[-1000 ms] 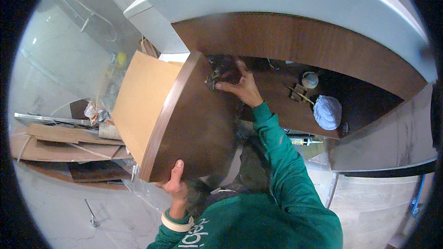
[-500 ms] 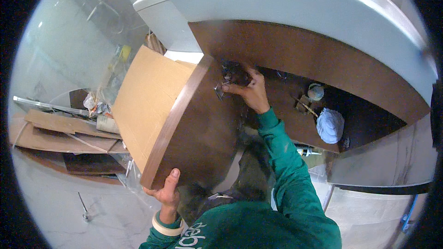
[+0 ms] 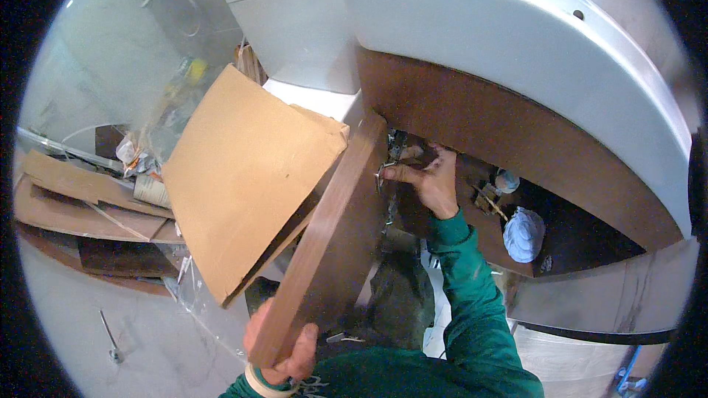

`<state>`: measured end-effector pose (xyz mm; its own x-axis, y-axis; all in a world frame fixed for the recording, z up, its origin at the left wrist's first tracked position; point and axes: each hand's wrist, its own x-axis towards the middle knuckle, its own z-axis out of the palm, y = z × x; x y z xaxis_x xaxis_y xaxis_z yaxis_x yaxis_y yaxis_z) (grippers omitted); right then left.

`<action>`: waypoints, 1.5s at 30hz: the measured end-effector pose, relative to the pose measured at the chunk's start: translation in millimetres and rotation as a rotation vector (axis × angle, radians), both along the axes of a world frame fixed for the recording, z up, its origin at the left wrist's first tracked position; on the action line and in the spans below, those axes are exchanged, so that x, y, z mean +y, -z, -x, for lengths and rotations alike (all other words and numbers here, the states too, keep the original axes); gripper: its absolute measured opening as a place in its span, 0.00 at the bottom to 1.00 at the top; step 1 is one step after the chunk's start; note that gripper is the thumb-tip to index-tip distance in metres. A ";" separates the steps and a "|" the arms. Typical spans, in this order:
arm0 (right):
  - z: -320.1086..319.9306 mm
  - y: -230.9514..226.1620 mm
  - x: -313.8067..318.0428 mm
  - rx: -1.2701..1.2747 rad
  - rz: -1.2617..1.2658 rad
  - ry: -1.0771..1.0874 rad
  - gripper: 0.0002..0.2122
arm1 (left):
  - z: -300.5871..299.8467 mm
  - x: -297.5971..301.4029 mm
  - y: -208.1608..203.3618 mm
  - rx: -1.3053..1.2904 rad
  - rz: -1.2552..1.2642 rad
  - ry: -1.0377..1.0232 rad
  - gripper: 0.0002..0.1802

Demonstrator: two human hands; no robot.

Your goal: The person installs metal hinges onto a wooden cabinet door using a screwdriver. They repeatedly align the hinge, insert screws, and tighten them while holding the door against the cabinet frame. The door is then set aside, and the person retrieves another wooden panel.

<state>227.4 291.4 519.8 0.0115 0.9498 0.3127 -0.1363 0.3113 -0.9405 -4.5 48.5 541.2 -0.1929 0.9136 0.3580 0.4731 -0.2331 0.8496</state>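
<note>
My left hand (image 3: 298, 355) grips the lower end of a brown wooden cabinet door (image 3: 335, 247), thumb on its inner face and fingers around the outer side. The door stands out from a curved brown cabinet (image 3: 472, 96) under a white washbasin (image 3: 487, 22). My right hand (image 3: 435, 183) reaches to the door's far end, at the cabinet opening. Its thumb presses a metal hinge (image 3: 383, 172) on the door's inner face, and its other fingers curl into the opening, partly hidden. Another metal hinge part (image 3: 397, 141) shows just beyond.
Inside the cabinet lie a crumpled light-blue cloth (image 3: 524, 234), a small round white container (image 3: 507, 180) and a brush-like stick (image 3: 493, 203). Left of the door leans a cardboard sheet (image 3: 254, 184). Brown boards (image 3: 88, 214) and a metal rod (image 3: 109, 335) lie farther left.
The door has swung and now shows its edge more, away from the cardboard. My left hand has moved lower and slightly right with it; my right hand stays at the hinge. The view has shifted.
</note>
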 end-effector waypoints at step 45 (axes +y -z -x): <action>-0.7 11.5 1.5 -0.065 -0.060 0.022 0.17 | -11.2 -3.6 -0.5 -0.099 0.034 -0.068 0.25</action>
